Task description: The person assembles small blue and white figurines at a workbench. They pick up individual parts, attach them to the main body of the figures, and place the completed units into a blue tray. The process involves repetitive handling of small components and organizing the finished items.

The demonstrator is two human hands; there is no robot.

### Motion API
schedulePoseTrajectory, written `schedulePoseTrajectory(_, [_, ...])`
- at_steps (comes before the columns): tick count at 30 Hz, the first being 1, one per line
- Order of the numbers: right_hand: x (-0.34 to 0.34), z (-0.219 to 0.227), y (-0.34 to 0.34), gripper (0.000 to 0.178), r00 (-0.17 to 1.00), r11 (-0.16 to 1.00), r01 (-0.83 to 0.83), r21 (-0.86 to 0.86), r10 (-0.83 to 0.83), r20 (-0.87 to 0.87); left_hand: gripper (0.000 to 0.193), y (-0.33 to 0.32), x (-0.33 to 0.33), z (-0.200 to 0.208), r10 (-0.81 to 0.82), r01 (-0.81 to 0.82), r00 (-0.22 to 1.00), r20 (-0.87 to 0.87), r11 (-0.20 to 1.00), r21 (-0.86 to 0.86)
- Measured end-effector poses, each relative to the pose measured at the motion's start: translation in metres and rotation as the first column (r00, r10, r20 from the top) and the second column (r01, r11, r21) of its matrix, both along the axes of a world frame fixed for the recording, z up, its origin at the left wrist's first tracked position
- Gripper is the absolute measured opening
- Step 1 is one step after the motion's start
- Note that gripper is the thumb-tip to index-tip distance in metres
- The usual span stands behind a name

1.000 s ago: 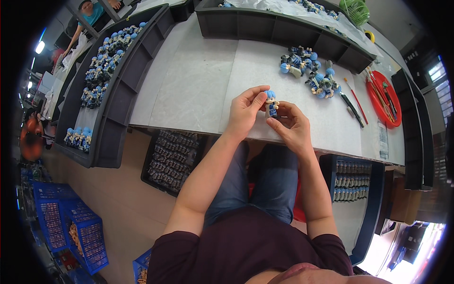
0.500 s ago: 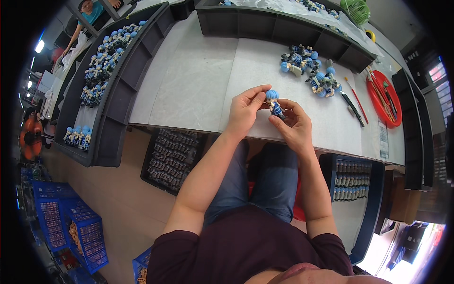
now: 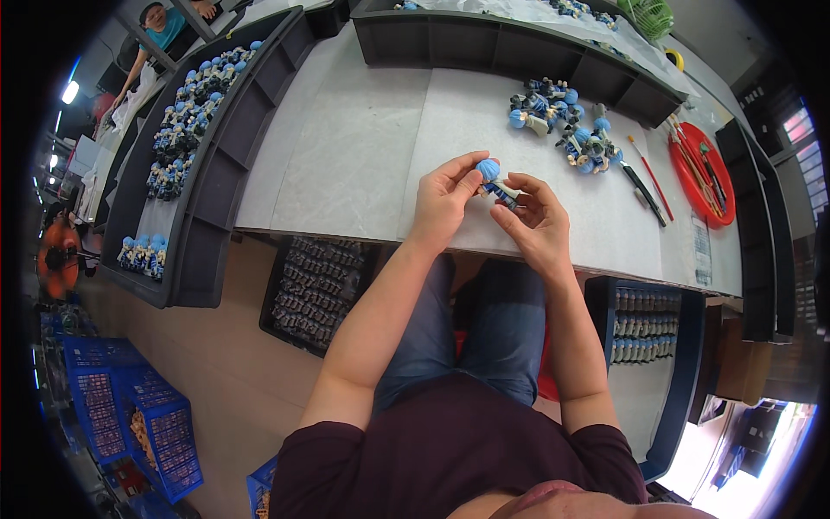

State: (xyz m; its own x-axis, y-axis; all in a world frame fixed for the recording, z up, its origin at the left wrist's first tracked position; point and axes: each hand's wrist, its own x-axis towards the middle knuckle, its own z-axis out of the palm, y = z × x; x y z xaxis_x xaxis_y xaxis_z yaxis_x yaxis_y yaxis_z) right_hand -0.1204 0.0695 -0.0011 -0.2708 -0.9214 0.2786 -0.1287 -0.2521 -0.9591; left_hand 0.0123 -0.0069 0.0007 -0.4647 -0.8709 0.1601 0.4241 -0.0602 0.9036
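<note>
A small figurine (image 3: 489, 171) with light-blue hair and a blue-and-dark outfit is held between my hands above the near part of the table. My left hand (image 3: 448, 195) pinches it by the head and upper body, thumb and forefinger closed. My right hand (image 3: 538, 216) has its thumb and curled fingers around the leg end. The figurine is tilted, its head up and to the left, with the back of the hair showing. Beyond my right hand lies a loose pile of similar figurines (image 3: 584, 149) on the white table surface (image 3: 354, 147).
A grey bin (image 3: 233, 156) of figurines stands at left, another grey bin (image 3: 510, 56) at the back. At right are a black pen-like tool (image 3: 642, 192), a thin red brush (image 3: 653, 182) and a red tray (image 3: 689, 143) of tools. Lower bins (image 3: 687, 372) flank my legs. Another person (image 3: 164, 30) is far left.
The figurine has been turned in my fingers: its front showed before, now the back of its head does. It leans further over to the left. Both hands stay nearly in place.
</note>
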Motion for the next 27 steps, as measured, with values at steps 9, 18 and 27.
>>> schedulePoseTrajectory(9, [0.0004,-0.0015,-0.0001,0.049,0.999,1.000,0.013,-0.016,-0.013,0.037,0.029,-0.0009,0.0000,-0.0008,-0.020,0.019,1.000,-0.012,0.999,-0.028])
schedulePoseTrajectory(18, [-0.0008,-0.0046,-0.0006,0.058,0.997,0.997,0.039,-0.061,-0.035,0.066,0.029,0.0040,-0.0016,0.0018,0.032,-0.023,0.993,0.114,0.997,-0.077])
schedulePoseTrajectory(27, [-0.0014,-0.0039,-0.0006,0.059,0.999,0.998,0.037,-0.059,-0.035,0.039,0.031,0.0028,-0.0013,0.0021,0.019,-0.014,0.999,0.045,0.993,-0.119])
